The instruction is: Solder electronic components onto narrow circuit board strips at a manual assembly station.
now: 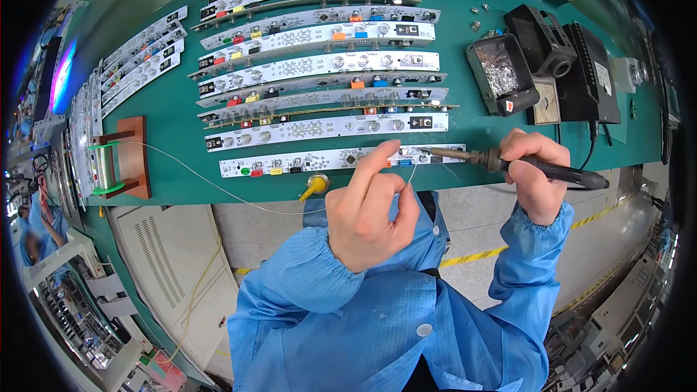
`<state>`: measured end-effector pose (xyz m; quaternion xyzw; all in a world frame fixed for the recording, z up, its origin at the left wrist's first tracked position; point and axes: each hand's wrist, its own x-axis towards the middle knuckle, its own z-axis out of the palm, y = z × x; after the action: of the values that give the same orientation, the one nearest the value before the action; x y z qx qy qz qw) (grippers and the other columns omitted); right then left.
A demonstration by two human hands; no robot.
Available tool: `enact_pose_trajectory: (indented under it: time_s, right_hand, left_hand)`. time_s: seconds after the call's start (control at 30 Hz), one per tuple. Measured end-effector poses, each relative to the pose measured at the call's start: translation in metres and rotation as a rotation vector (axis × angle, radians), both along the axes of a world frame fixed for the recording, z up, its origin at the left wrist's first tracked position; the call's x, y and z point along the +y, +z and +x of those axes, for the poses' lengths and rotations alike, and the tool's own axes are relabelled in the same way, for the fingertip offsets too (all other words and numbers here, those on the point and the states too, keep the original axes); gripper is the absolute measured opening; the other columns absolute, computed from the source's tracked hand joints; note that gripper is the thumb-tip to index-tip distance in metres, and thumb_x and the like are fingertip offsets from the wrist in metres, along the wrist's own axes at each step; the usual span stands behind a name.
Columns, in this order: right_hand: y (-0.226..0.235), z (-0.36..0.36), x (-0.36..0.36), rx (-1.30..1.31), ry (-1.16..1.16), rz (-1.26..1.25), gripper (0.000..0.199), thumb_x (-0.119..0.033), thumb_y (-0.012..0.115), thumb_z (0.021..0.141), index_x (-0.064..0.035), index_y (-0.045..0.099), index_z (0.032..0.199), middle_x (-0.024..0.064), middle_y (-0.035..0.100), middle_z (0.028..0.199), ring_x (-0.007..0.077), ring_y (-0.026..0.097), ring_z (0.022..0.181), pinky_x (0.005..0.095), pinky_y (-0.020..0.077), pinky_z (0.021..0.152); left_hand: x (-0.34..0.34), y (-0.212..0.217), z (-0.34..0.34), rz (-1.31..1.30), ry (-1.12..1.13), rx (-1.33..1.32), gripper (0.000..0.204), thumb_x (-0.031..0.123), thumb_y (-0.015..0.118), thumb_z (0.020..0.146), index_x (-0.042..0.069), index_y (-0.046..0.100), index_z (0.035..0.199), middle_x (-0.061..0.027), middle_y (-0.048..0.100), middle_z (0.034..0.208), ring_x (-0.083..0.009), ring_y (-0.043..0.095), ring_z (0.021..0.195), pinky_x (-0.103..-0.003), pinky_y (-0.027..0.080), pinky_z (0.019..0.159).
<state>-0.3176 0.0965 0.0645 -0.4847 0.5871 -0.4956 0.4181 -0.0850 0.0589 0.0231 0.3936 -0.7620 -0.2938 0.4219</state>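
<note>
A long, narrow white circuit board [327, 162] lies along the near edge of the green bench, with small coloured connectors on it. My right hand [536, 173] grips a soldering iron [563, 172], whose tip points left onto the right part of this board. Over the board's near edge, my left hand [374, 207] pinches thin solder wire [413, 173]; its end rises beside the iron's tip. The fingers partly cover the board there, so the exact contact cannot be made out. The wire trails left to a solder spool [107, 168] on a brown stand [138, 160].
Several similar boards [327, 127] lie in rows beyond, with more [145, 76] at the left. A black tray [501, 72] with metallic scraps and a black soldering station [592, 76] stand at the right. A yellow-handled tool [314, 186] sits at the bench edge.
</note>
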Motion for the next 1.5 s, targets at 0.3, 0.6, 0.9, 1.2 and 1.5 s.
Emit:
enact_pose_trajectory:
  time_s: [0.3,0.6,0.9,1.2,1.5]
  right_hand:
    - [-0.003,-0.002,-0.006,-0.02,-0.029,0.102,0.02,-0.012,0.058,0.069,0.0037,0.062,0.081,0.0088,0.054,0.072,0.0126,0.044,0.059,0.0244,0.0342,0.051]
    - [-0.005,-0.009,-0.01,-0.137,-0.014,0.136,0.02,-0.006,0.059,0.069,0.002,0.069,0.084,0.0047,0.064,0.075,0.0094,0.054,0.061,0.0226,0.0418,0.057]
    - [-0.006,-0.01,-0.012,-0.167,0.007,0.134,0.021,-0.007,0.06,0.069,0.0028,0.069,0.085,0.006,0.064,0.077,0.0103,0.054,0.062,0.0239,0.0429,0.057]
    - [-0.007,-0.01,-0.012,-0.159,0.012,0.113,0.021,-0.007,0.059,0.068,0.0036,0.068,0.083,0.0059,0.063,0.076,0.0106,0.053,0.061,0.0241,0.042,0.057]
    - [-0.009,-0.009,-0.012,-0.158,0.017,0.093,0.021,-0.007,0.059,0.068,0.0041,0.068,0.082,0.0059,0.062,0.075,0.0108,0.051,0.061,0.0242,0.0407,0.056]
  left_hand:
    - [-0.001,-0.002,-0.001,0.108,-0.006,-0.017,0.015,-0.005,0.066,0.068,0.001,0.054,0.075,-0.0202,0.064,0.11,-0.0229,0.067,0.07,-0.029,0.051,0.056]
    - [-0.001,0.0,0.0,0.19,-0.015,-0.012,0.014,-0.006,0.065,0.067,0.001,0.054,0.073,-0.0198,0.064,0.108,-0.0214,0.065,0.066,-0.03,0.05,0.054]
    - [-0.002,-0.001,-0.004,0.161,-0.012,-0.011,0.014,-0.006,0.065,0.068,0.0,0.054,0.073,-0.0183,0.062,0.105,-0.0187,0.062,0.063,-0.029,0.048,0.051]
    - [-0.002,-0.001,-0.004,0.193,-0.008,-0.019,0.013,-0.005,0.066,0.07,0.0,0.055,0.073,-0.0183,0.061,0.105,-0.0212,0.064,0.067,-0.03,0.05,0.054]
    - [-0.003,0.001,-0.003,0.19,-0.016,-0.022,0.013,-0.006,0.067,0.07,0.0,0.055,0.073,-0.0191,0.061,0.106,-0.0217,0.064,0.067,-0.03,0.051,0.054]
